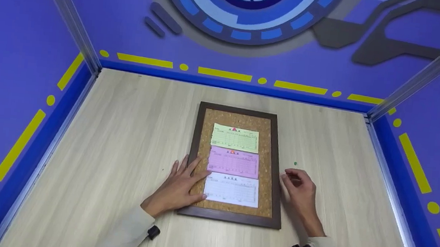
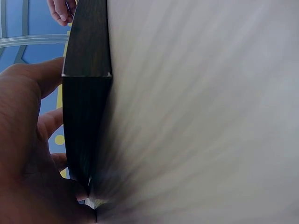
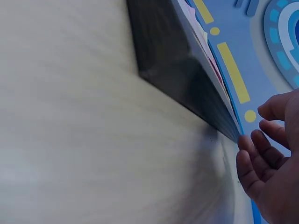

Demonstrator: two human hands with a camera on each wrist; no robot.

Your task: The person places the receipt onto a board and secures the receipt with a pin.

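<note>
A cork board point(image 1: 266, 199) in a dark brown frame lies on the table, bearing three printed slips. Topmost is a green slip point(image 1: 222, 137) with a red pushpin point(image 1: 234, 129) at its upper edge. Below it a purple slip point(image 1: 233, 164) carries an orange pushpin point(image 1: 232, 152). The lowest, a white slip point(image 1: 231, 192), shows no pin. My left hand point(image 1: 174, 189) rests spread across the board's left edge, thumb and index fingertips at the white slip's left side. Beside the right edge, my right hand point(image 1: 302, 190) hovers with loosely bent fingers, nothing visible between them.
A small green pushpin point(image 1: 295, 163) lies on the wood-grain table point(image 1: 131, 131), just beyond my right fingertips. Blue printed walls point(image 1: 230, 52) with metal corner posts enclose the table's back and sides. The frame point(image 2: 86, 126) stands slightly thick above the tabletop.
</note>
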